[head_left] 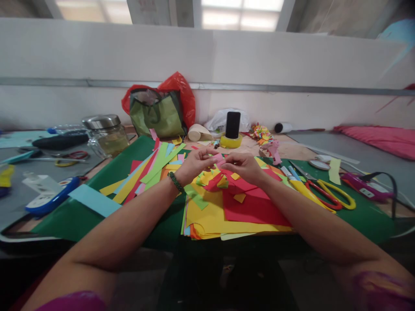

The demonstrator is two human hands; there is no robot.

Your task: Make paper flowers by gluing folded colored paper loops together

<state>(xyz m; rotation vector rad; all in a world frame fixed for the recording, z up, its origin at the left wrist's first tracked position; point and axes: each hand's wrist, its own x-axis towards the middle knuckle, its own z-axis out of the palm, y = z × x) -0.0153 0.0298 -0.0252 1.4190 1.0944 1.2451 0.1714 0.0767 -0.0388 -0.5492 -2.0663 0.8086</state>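
Note:
My left hand (193, 164) and my right hand (244, 166) meet above a pile of coloured paper, both pinching a small pink paper piece (219, 158) between their fingertips. A green bead bracelet (175, 182) circles my left wrist. Beneath the hands lie a red sheet (251, 206) and yellow sheets (207, 218) with small yellow and green scraps on top. Long green, yellow and pink paper strips (152, 168) fan out to the left on a dark green mat (74, 218).
Yellow-and-red scissors (327, 194) lie right of the pile, a purple tool with a cable (366, 185) beyond. A black phone (232, 124) stands in a yellow tape roll. A glass jar (108, 134), a green-and-red bag (158, 110) and a blue tape dispenser (48, 196) sit to the left.

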